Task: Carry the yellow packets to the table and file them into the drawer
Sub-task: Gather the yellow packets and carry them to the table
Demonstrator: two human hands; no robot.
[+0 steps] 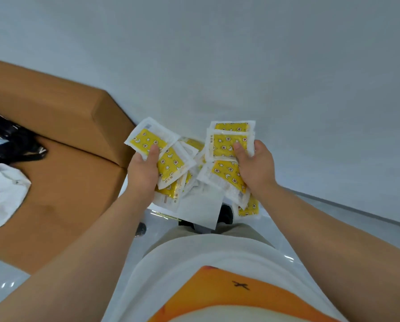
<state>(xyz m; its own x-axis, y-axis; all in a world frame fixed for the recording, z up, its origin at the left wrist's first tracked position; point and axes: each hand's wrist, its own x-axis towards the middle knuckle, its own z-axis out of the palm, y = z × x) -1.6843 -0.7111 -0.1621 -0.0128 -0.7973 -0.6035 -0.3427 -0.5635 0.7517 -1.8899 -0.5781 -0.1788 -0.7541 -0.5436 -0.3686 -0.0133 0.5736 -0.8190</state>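
— Where are the yellow packets?
— Just right of the brown box, in a loose heap. The left hand and right hand each clamp thumb and fingers on them.
— And the room?
— A pale grey wall behind the box and a glossy grey floor to its right.

On my screen the floor is glossy pale grey. A large brown cardboard box stands on it, left of the fingers of the left hand; in my view its corner runs right up to that hand. On the box top, far left of those fingers, I see a crumpled black bag and, lower in my view, a white bag with an orange print. Below the fingers of the right hand a dark shoe rests on the floor. I cannot make out the small dark shape beneath the left fingers.
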